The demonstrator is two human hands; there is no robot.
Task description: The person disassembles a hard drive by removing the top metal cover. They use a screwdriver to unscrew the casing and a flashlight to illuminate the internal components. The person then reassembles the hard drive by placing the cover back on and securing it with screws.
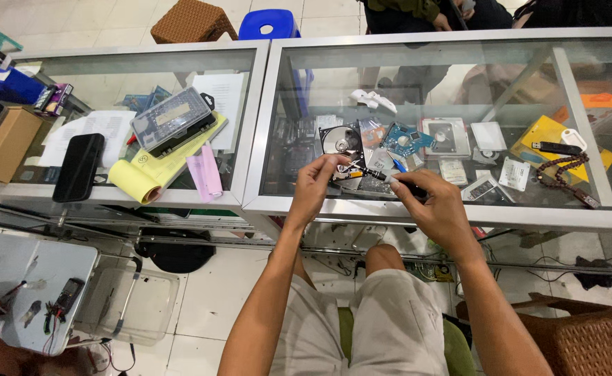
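the left hand [316, 182] pinched the edge of an opened hard drive [343, 143] lying on the glass surface [271, 198]. the right hand [437, 209] was clamped on a black screwdriver [389, 179], its tip seemingly at the drive's near corner, though the spot was too small to tell. a green circuit board [405, 141] and a second drive [445, 136] lay just beside. well to the left sat a phone [79, 167], a bit case [172, 120] and a yellow paper roll [138, 182].
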